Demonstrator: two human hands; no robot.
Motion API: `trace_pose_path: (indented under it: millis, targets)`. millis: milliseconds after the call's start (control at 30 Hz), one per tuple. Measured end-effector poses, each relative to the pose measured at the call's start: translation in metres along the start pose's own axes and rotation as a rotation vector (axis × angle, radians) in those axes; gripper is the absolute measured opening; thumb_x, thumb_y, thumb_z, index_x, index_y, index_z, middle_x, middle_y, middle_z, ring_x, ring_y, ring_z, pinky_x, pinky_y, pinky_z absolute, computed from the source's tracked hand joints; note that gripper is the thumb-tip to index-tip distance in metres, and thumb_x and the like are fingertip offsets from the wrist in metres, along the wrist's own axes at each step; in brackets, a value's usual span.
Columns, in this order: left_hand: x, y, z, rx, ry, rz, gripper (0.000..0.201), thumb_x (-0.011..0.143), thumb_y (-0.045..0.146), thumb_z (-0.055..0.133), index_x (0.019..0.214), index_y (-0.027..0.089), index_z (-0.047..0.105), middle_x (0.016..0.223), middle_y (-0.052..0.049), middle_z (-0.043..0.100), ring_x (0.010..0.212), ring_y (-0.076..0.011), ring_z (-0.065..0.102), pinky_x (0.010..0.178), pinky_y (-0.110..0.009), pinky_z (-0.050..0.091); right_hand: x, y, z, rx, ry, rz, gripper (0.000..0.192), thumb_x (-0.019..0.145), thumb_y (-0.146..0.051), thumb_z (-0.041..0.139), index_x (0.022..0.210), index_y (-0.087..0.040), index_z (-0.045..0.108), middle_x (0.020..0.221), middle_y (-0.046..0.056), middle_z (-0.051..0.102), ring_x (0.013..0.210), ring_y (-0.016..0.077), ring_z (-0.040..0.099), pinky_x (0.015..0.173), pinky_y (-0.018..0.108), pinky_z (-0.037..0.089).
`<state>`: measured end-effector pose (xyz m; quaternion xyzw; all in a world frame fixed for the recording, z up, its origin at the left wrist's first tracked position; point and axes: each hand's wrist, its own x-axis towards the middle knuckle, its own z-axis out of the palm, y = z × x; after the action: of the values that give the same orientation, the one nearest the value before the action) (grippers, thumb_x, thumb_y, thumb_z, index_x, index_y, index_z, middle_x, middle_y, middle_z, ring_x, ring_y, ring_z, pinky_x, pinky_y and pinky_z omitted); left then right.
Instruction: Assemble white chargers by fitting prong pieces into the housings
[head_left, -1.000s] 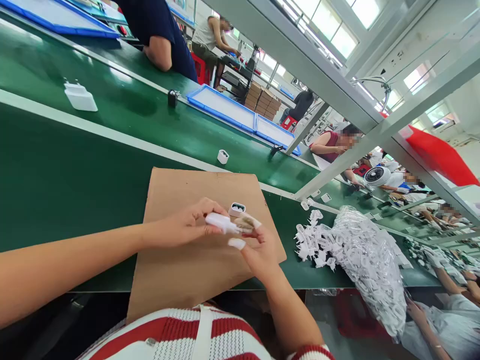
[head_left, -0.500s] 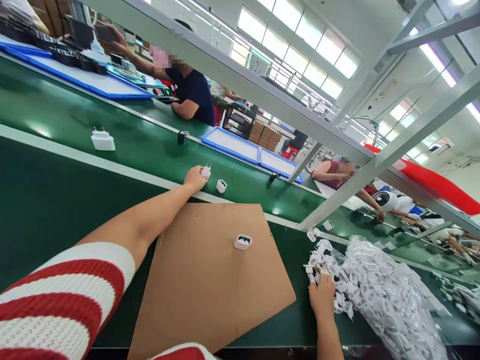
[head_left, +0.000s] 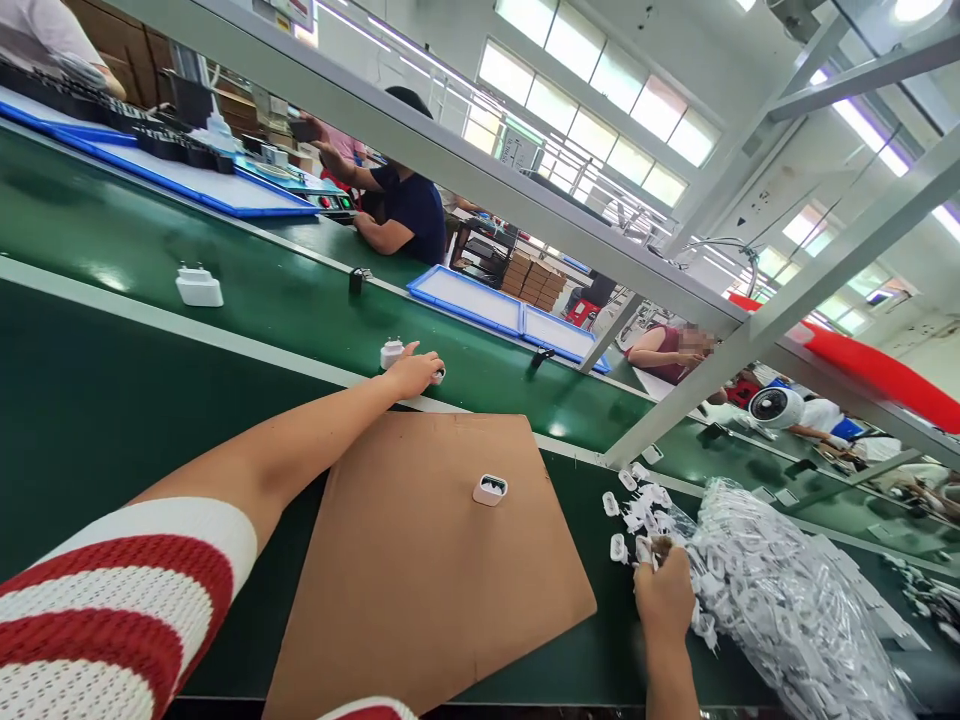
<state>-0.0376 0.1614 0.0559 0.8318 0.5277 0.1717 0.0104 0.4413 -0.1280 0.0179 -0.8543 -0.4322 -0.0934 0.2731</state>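
Observation:
My left hand (head_left: 415, 376) reaches over the green conveyor belt, its fingers closed around a white charger housing (head_left: 439, 376) that is mostly hidden. Just left of that hand, a white plug charger (head_left: 391, 352) stands with its pins up. On the brown cardboard sheet (head_left: 427, 560) lies another white housing (head_left: 490, 489), its open end showing. My right hand (head_left: 666, 595) is at the pile of small white plastic parts (head_left: 651, 508), fingers pinched on a white part (head_left: 645, 550). Part of what it grips is hidden.
A clear bag of white parts (head_left: 780, 590) lies at the right. Farther left on the belt is a white plug charger (head_left: 199, 288). Blue-edged trays (head_left: 469, 298) line the far side. A slanted metal post (head_left: 675, 408) rises beyond the pile. Co-workers sit across the belt.
My left hand has let go of the plug charger, leaving it on the belt, and moved right onto the housing. My right hand has shifted slightly right, and white pieces lie more spread out.

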Motion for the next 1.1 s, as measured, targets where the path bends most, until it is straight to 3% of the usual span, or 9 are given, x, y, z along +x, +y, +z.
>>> trace_pose_path:
  millis: [100, 167, 300, 367, 467, 567, 767, 967, 1100]
  targets:
    - [-0.013, 0.025, -0.014, -0.036, 0.027, 0.052, 0.035, 0.096, 0.026, 0.044, 0.122, 0.016, 0.067, 0.13, -0.017, 0.064, 0.11, -0.0313, 0.067, 0.111, -0.051, 0.042, 0.0, -0.026, -0.013, 0.263, 0.073, 0.029, 0.021, 0.079, -0.034, 0.053, 0.095, -0.023, 0.048, 0.102, 0.015, 0.063, 0.097, 0.034, 0.066, 0.077, 0.042, 0.049]
    - [-0.032, 0.051, -0.02, -0.113, 0.037, 0.11, 0.041, 0.102, 0.035, 0.04, 0.131, 0.018, 0.062, 0.137, -0.016, 0.059, 0.107, -0.0288, 0.067, 0.1, -0.042, 0.049, -0.003, -0.055, -0.022, 0.588, 0.022, -0.006, 0.031, 0.079, -0.042, 0.059, 0.1, -0.022, 0.048, 0.105, 0.014, 0.065, 0.101, 0.0307, 0.067, 0.082, 0.042, 0.052]
    - [-0.094, 0.105, -0.025, -0.419, 0.027, 0.294, 0.047, 0.103, 0.052, 0.039, 0.131, 0.022, 0.062, 0.133, -0.012, 0.059, 0.095, -0.0235, 0.067, 0.086, -0.033, 0.053, -0.011, -0.125, -0.027, 1.106, -0.382, -0.081, 0.042, 0.079, -0.048, 0.072, 0.108, -0.026, 0.05, 0.105, 0.004, 0.07, 0.097, 0.0221, 0.073, 0.074, 0.032, 0.054]
    - [-0.129, 0.126, -0.022, -0.534, -0.05, 0.412, 0.045, 0.103, 0.053, 0.042, 0.128, 0.023, 0.065, 0.126, -0.011, 0.063, 0.101, -0.0244, 0.066, 0.09, -0.032, 0.052, -0.014, -0.153, -0.023, 1.283, -0.595, -0.1, 0.046, 0.075, -0.045, 0.08, 0.108, -0.028, 0.053, 0.106, 0.002, 0.071, 0.098, 0.0209, 0.073, 0.074, 0.03, 0.056]
    - [-0.169, 0.144, -0.008, -0.629, -0.205, 0.45, 0.04, 0.105, 0.048, 0.042, 0.127, 0.025, 0.066, 0.128, -0.009, 0.066, 0.109, -0.0241, 0.067, 0.094, -0.03, 0.052, -0.018, -0.179, -0.014, 1.388, -0.852, -0.114, 0.052, 0.07, -0.045, 0.088, 0.11, -0.027, 0.06, 0.103, 0.003, 0.073, 0.097, 0.0206, 0.073, 0.079, 0.032, 0.058]
    - [-0.18, 0.149, 0.014, -0.619, -0.23, 0.394, 0.039, 0.104, 0.047, 0.042, 0.123, 0.024, 0.068, 0.127, -0.009, 0.071, 0.112, -0.027, 0.068, 0.099, -0.035, 0.052, -0.025, -0.189, -0.004, 1.417, -0.953, -0.08, 0.053, 0.063, -0.047, 0.093, 0.104, -0.024, 0.068, 0.098, 0.003, 0.074, 0.091, 0.0178, 0.07, 0.077, 0.029, 0.056]
    - [-0.158, 0.141, 0.046, -0.706, -0.103, 0.162, 0.054, 0.1, 0.059, 0.043, 0.133, 0.022, 0.066, 0.125, -0.011, 0.073, 0.109, -0.0303, 0.069, 0.098, -0.042, 0.054, -0.039, -0.192, 0.013, 1.434, -1.074, 0.112, 0.05, 0.055, -0.042, 0.099, 0.091, -0.024, 0.07, 0.09, -0.001, 0.071, 0.076, 0.0134, 0.064, 0.069, 0.028, 0.056]
    - [-0.162, 0.136, 0.05, -0.843, -0.06, 0.024, 0.063, 0.086, 0.069, 0.059, 0.124, 0.019, 0.068, 0.122, -0.014, 0.072, 0.108, -0.0333, 0.066, 0.093, -0.043, 0.056, -0.049, -0.191, 0.02, 1.339, -1.08, 0.133, 0.05, 0.059, -0.041, 0.095, 0.099, -0.026, 0.069, 0.091, -0.002, 0.07, 0.064, 0.0091, 0.058, 0.051, 0.021, 0.048]
    - [-0.166, 0.136, 0.044, -0.937, -0.156, 0.04, 0.052, 0.088, 0.065, 0.061, 0.117, 0.023, 0.069, 0.112, -0.008, 0.074, 0.097, -0.028, 0.069, 0.085, -0.038, 0.057, -0.053, -0.191, 0.024, 1.234, -1.0, 0.044, 0.044, 0.057, -0.033, 0.094, 0.094, -0.023, 0.073, 0.092, 0.001, 0.074, 0.072, 0.0138, 0.064, 0.055, 0.024, 0.048]
